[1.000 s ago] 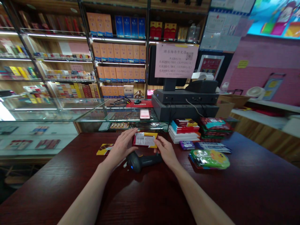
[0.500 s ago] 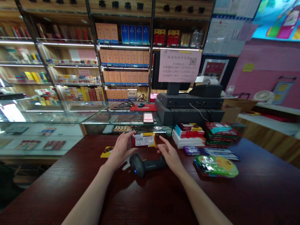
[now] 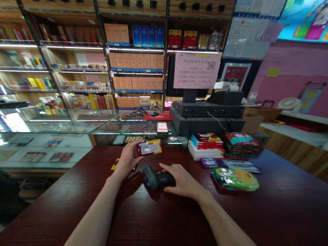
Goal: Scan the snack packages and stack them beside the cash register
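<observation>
My left hand (image 3: 126, 159) pinches the left end of a dark red and yellow snack packet (image 3: 149, 148), held up off the table with its white barcode label facing me. Below the packet, a dark grey barcode scanner (image 3: 150, 178) lies on the brown table, a blue light glowing on its head. My right hand (image 3: 183, 180) is around the scanner's handle, thumb and forefinger spread on either side; whether the palm presses on it is hidden. Partly behind my left hand lies a yellow packet (image 3: 115, 164).
To the right are a stack of white and red boxes (image 3: 206, 150), dark red packets (image 3: 241, 143), a purple packet (image 3: 209, 162) and green duck-print packs (image 3: 237, 179). A till with a monitor (image 3: 207, 112) stands behind them, and a glass display case (image 3: 105, 128) borders the table.
My left hand has moved the snack packet left and slightly up, tilting it. My right hand has left the packet's right end and come down around the scanner's handle.
</observation>
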The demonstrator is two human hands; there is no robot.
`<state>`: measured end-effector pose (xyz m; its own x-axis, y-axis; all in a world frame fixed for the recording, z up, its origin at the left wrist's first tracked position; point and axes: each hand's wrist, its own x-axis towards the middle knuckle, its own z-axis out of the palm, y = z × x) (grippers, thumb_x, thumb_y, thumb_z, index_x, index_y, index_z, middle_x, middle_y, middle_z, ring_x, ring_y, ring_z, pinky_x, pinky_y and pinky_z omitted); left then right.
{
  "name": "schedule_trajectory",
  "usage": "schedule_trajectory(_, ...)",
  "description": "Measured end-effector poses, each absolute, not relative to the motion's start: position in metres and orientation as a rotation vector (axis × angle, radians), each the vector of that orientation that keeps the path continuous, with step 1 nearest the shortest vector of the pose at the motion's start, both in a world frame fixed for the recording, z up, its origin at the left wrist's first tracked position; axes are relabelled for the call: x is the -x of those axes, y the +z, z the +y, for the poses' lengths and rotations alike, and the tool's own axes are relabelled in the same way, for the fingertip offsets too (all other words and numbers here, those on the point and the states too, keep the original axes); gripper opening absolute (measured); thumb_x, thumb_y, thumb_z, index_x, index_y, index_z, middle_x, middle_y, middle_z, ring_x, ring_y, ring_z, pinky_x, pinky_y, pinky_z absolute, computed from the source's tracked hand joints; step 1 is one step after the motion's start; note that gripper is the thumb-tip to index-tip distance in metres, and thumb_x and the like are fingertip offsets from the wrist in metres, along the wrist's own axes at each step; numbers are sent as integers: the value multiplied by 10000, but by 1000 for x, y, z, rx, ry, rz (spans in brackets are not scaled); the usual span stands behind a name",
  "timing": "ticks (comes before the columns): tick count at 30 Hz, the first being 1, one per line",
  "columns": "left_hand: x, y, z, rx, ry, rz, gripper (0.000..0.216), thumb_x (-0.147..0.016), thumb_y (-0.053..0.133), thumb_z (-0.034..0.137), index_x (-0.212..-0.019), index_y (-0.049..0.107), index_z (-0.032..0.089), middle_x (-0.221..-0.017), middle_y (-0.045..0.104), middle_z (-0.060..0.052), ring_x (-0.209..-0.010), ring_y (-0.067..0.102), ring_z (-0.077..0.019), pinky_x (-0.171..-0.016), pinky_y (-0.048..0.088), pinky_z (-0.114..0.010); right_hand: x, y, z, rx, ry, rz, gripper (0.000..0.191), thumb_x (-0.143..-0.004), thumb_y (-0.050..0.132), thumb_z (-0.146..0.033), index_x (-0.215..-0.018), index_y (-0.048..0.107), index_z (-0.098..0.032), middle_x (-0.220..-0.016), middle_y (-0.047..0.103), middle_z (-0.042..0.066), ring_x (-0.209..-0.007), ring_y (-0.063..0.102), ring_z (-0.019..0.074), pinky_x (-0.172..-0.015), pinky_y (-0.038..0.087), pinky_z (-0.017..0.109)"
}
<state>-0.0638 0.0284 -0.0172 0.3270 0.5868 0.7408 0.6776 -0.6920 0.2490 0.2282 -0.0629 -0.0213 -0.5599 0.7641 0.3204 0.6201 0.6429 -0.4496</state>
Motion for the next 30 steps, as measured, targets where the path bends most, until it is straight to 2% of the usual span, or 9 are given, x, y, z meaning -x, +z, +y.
schedule_trajectory(4, 66, -19, 30, 2458, -1307, -1201, 676, -829, 737, 279, -1415, 401, 266, -1368, 575, -102, -1299, 534, -289, -1115, 410, -504, -228, -28, -60, 1074, 330, -2409, 769, -826, 665, -220, -1531, 358, -245, -1357, 631, 82, -1213, 586, 246, -1079, 349, 412)
schedule_trajectory(8, 66, -21, 31, 2432, -1300, -1201, 678, -816, 743, 264, -1407, 411, 267, -1365, 583, -105, -1300, 538, -296, -1107, 419, -508, -224, -31, -60, 1103, 273, -2445, 722, -858, 617, -203, -1531, 357, -235, -1322, 646, 93, -1191, 590, 248, -1047, 361, 409)
schedule_trajectory(18, 65, -26, 32, 2386, -1290, -1141, 708, -813, 742, 261, -1425, 386, 264, -1364, 595, -106, -1279, 565, -294, -1099, 437, -510, -221, -29, -61, 1141, 186, -2446, 655, -892, 661, -287, -1493, 406, -229, -1286, 651, 99, -1141, 590, 260, -983, 378, 403)
schedule_trajectory(27, 63, -28, 32, 2428, -1312, -1154, 686, -835, 738, 290, -1425, 390, 275, -1367, 588, -104, -1273, 564, -286, -1089, 450, -512, -228, -25, -59, 1091, 203, -2277, 663, -903, 673, -301, -1502, 391, -258, -1313, 657, 89, -1155, 605, 250, -971, 395, 394)
schedule_trajectory(30, 62, -29, 32, 2436, -1317, -1130, 693, -838, 732, 279, -1435, 382, 275, -1375, 585, -110, -1282, 560, -288, -1088, 452, -518, -231, -23, -59, 1055, 217, -2235, 715, -902, 671, -278, -1535, 338, -280, -1366, 632, 86, -1206, 593, 247, -968, 399, 388)
